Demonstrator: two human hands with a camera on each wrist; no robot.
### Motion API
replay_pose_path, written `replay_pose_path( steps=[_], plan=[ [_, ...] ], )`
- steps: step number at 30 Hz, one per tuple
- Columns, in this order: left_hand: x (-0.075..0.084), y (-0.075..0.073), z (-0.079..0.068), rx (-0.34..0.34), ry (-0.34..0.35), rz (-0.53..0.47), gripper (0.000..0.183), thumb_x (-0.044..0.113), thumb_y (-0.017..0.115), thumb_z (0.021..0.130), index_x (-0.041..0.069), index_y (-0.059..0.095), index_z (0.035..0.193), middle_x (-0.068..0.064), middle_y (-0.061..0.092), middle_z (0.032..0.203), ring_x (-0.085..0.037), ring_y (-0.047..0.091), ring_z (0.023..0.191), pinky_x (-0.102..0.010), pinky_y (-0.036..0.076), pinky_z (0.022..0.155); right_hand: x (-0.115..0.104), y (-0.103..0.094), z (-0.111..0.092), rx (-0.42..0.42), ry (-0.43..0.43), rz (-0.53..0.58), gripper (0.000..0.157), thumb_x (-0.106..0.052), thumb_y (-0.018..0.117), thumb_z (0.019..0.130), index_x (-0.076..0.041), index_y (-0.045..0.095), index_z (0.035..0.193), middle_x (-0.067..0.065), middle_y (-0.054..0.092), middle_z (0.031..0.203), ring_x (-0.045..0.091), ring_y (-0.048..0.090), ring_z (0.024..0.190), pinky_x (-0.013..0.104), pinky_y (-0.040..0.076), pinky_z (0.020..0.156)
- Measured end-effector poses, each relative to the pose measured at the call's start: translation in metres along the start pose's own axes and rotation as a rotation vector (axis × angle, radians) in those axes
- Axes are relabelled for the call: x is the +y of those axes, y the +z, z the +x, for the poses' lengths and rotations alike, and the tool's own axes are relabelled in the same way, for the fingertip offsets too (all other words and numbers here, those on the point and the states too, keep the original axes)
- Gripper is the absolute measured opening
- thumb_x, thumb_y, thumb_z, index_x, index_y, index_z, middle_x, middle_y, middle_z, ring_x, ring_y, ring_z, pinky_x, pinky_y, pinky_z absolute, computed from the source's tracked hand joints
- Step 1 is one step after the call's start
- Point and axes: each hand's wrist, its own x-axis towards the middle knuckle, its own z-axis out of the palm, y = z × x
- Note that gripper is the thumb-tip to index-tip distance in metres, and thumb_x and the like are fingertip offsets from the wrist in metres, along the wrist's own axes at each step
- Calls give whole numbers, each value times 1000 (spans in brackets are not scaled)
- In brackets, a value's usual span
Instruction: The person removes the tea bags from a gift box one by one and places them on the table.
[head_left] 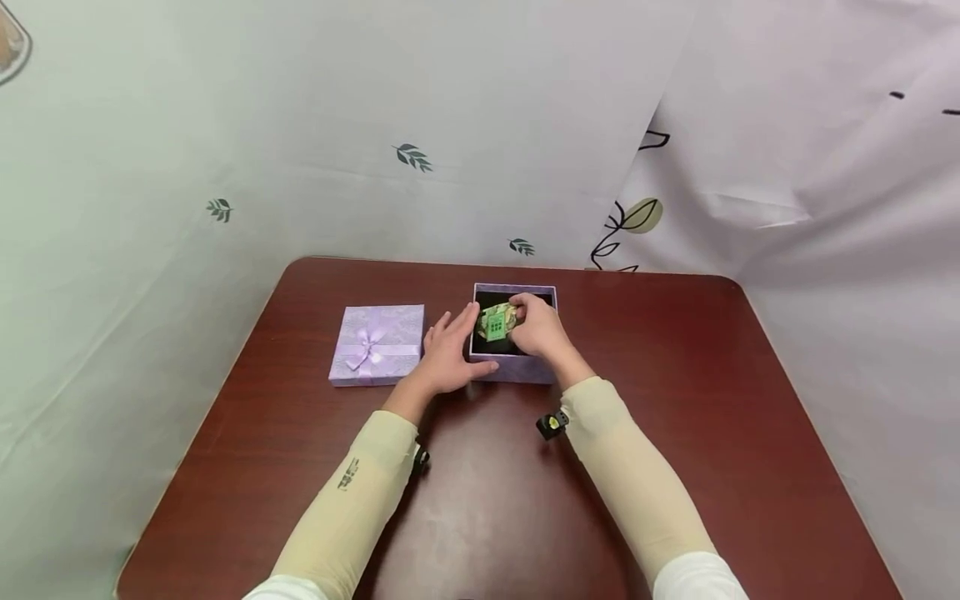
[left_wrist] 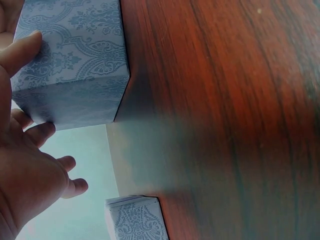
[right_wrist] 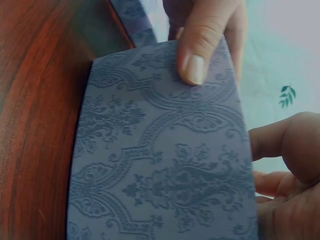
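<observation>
A lavender gift box point(head_left: 517, 369) with a black inside stands lidless on the table. My left hand point(head_left: 447, 354) rests against its left front corner, the thumb on the front wall and fingers spread along the left side. Over the box's opening, my right hand point(head_left: 537, 325) pinches a small green patterned packet point(head_left: 496, 325) with a bright green label. Fingertips of the right hand are hidden from its own wrist view by the box wall point(right_wrist: 165, 145). The left thumb point(left_wrist: 22, 52) lies flat on the patterned wall in the left wrist view.
Left of the box lies its lavender lid point(head_left: 386, 333), topped with a ribbon bow point(head_left: 365, 348). Both stand on a dark red-brown wooden table point(head_left: 480, 500). A pale cloth with leaf prints point(head_left: 300, 125) hangs behind the table's far edge.
</observation>
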Motion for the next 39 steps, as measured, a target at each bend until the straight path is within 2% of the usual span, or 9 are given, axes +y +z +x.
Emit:
replay_pose_path(
  steps=[5,12,21,30,39],
  plan=[
    [-3,-4,-2,-4,-13,7,105,47,78,84,16,14,162,-3,16,165,-47,9,145,-66,7,110,-6,-5,-2,11,-2,35,56,8,62,80,-4,58,134,12,58,109,28,53,97,40,46,82],
    [-5,-5,-1,9,3,19,106,46,78,83,14,15,162,-7,19,165,-48,11,145,-68,9,110,-7,-16,-6,27,20,87,58,9,64,81,-7,56,137,12,56,113,29,52,95,38,44,70],
    [-7,-5,-3,-4,0,3,106,45,79,83,14,15,162,-6,17,165,-47,9,146,-67,7,110,-3,-31,-11,67,60,179,59,11,66,81,-8,56,137,12,54,115,28,55,94,36,53,64],
    [-12,-6,-7,5,-11,4,106,44,79,83,14,14,162,-4,17,165,-46,8,146,-67,6,110,2,-37,-14,80,75,259,62,14,64,78,-7,56,136,14,54,113,26,60,73,34,55,60],
    [-12,-9,-10,9,-9,-13,106,43,80,83,13,16,162,-4,18,165,-47,9,146,-68,6,110,7,-51,-20,93,85,332,63,16,62,80,-5,54,139,17,54,119,29,58,85,44,57,66]
  ],
)
